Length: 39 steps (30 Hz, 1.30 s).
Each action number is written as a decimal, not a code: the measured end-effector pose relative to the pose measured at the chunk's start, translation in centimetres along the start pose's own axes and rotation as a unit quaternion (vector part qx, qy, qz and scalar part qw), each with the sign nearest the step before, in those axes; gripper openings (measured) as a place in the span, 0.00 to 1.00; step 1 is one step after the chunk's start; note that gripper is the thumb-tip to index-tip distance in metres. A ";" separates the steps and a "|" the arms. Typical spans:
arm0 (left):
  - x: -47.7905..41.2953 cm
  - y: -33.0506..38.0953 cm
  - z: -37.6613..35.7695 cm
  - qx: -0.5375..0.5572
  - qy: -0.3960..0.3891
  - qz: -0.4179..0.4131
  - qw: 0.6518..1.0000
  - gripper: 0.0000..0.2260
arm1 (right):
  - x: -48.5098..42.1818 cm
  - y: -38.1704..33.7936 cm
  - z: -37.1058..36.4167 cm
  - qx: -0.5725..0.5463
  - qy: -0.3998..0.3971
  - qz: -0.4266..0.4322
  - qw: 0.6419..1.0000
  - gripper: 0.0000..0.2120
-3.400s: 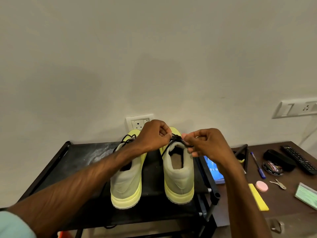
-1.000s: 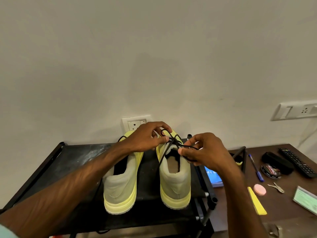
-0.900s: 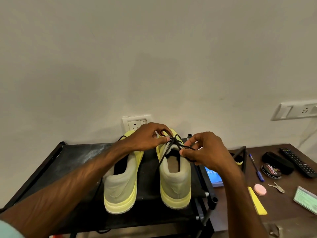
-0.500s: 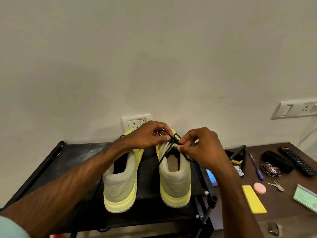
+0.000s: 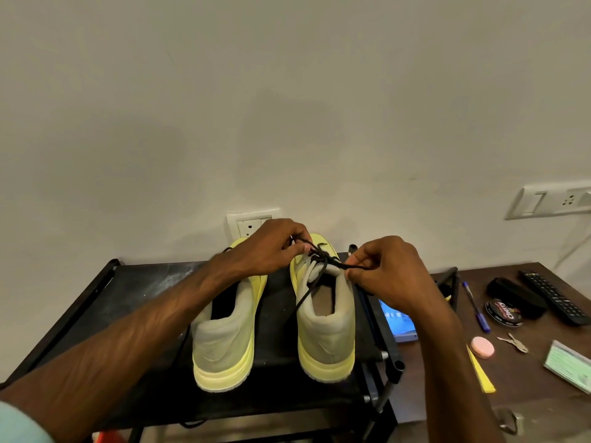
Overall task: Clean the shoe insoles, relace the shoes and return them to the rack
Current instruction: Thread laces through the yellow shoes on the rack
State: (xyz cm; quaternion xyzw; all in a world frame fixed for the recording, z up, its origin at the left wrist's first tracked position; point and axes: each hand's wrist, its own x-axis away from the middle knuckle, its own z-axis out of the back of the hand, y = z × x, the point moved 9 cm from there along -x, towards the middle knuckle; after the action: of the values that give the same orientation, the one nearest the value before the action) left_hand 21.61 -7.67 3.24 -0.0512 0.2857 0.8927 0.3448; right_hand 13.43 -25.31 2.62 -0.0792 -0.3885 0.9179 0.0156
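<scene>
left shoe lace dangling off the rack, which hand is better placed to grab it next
Probably left. The left hand lies over the left shoe, near its dangling lace; the right hand pinches the right shoe's lace, farther away.

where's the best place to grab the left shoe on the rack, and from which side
Probably the heel collar of the left shoe, from the near side. Its heel points toward the person and the mouth gapes open there, so a thumb can hook inside with fingers behind the heel. The toe end lies under the left hand.
</scene>
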 end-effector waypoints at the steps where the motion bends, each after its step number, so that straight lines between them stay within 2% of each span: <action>1: 0.1 -0.1 0.0 -0.002 0.002 0.003 1.000 0.05 | 0.0 0.1 0.1 0.003 -0.001 -0.001 1.000 0.05; 14: 0.3 -0.3 0.0 -0.008 -0.006 0.025 1.000 0.06 | 0.0 2.2 0.5 0.024 -0.010 -0.016 1.000 0.05; 18: 0.5 -0.5 -0.7 0.095 -0.046 0.067 0.992 0.05 | 0.1 1.4 -0.7 0.001 -0.059 0.014 0.998 0.08; 21: 0.5 0.0 -0.6 0.153 -0.041 0.062 0.985 0.05 | 0.0 -0.4 -0.9 -0.062 -0.056 0.058 0.995 0.11; 25: 0.2 0.8 -0.1 0.133 -0.006 0.029 0.991 0.06 | -0.1 -2.2 -1.3 -0.066 -0.019 0.091 0.994 0.10; 29: 0.0 0.3 -0.1 0.109 0.005 0.048 0.993 0.05 | -0.4 -2.1 -2.1 -0.037 -0.001 0.090 0.995 0.11; 39: 0.0 -0.5 1.0 0.026 0.077 0.048 0.996 0.04 | -0.8 -1.4 -2.2 -0.060 -0.014 0.070 0.996 0.14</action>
State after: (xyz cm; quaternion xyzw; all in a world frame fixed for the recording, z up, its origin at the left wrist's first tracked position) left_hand 22.01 -6.81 3.88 -0.0976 0.3364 0.8939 0.2796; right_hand 14.48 -22.83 2.17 -0.0939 -0.4367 0.8927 -0.0591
